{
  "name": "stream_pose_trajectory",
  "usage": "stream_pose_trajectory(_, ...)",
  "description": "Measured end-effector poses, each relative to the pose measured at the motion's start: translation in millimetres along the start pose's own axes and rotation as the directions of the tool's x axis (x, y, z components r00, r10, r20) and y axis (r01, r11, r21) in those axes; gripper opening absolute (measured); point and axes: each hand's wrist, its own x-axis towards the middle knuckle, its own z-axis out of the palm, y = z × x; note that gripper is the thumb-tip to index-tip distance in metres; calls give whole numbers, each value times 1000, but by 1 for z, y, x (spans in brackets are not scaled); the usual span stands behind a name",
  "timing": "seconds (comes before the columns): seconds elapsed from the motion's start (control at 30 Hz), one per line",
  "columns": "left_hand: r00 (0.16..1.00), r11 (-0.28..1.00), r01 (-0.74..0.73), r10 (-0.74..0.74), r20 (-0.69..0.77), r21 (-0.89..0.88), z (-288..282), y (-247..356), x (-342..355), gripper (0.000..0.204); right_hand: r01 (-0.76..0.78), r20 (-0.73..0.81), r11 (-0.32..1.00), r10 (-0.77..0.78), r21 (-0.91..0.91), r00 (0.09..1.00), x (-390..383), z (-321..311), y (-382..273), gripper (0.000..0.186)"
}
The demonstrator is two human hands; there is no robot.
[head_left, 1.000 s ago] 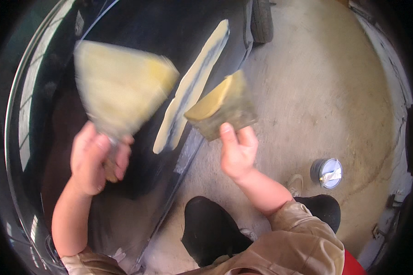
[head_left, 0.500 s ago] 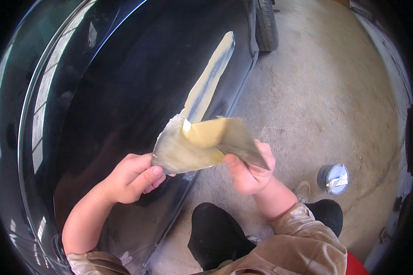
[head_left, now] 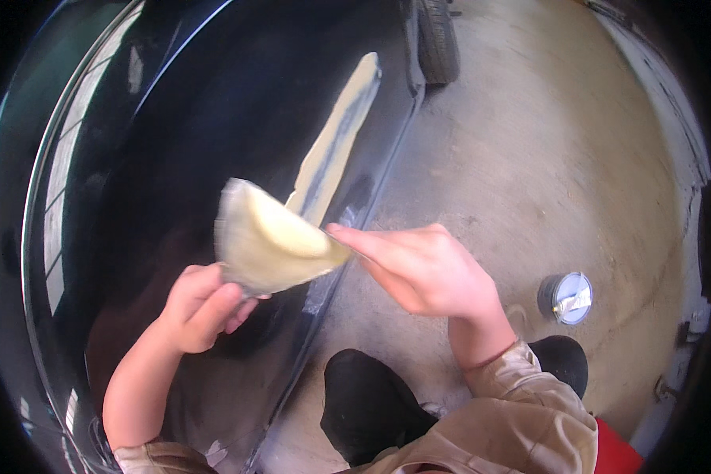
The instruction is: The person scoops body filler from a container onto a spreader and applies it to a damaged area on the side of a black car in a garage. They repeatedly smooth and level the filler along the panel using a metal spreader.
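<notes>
1. The left hand [head_left: 197, 308] has its fingers closed on the near, lower-left part of a wide scraper [head_left: 238, 251], thumb on top; the scraper fans out up and to the right.
2. A mound of pale yellow paste [head_left: 288, 227] lies on the scraper, toward its upper right edge, on the side facing the right hand [head_left: 434, 272].
3. The right hand comes in from the right, palm edge-on, fingers stretched nearly straight and pointing left; the fingertips are at the scraper's right corner. I cannot tell whether they touch it, or whether they pinch anything thin.
4. Beyond the scraper, a cream strip [head_left: 336, 146] runs along the dark car panel [head_left: 174, 158]. Its long axis slants from just past the scraper up and right toward the tyre [head_left: 438, 43], with a dark streak down the middle.
5. In this view the strip's near end sits up and left of the right fingertips; the right hand is nearer to it than the left.
6. The scraper covers any further length; its gap from the panel is unclear.
</notes>
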Motion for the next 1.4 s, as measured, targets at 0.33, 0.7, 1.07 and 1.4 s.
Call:
stream_pose_trajectory(0.33, 830, 952, -218, 64, -554, -217, -23, -2, -6, 39, -92, -638, 743, 624, 663, 451, 1, 41, 199, 20)
stream_pose_trajectory(0.7, 861, 949, -213, 70, -504, -233, -31, -11, 4, 43, -350, -734, 933, 297, 86, 611, 62, 50, 300, 35)
stream_pose_trajectory(1.07, 856, 951, -184, 29, -516, -250, -28, -8, 7, 42, -329, -745, 932, 326, 151, 581, 48, 106, 251, 40)
stream_pose_trajectory(1.4, 836, 965, -149, 6, -548, -216, -21, -4, 10, 43, -335, -722, 940, 276, 65, 634, 13, 154, 195, 40)
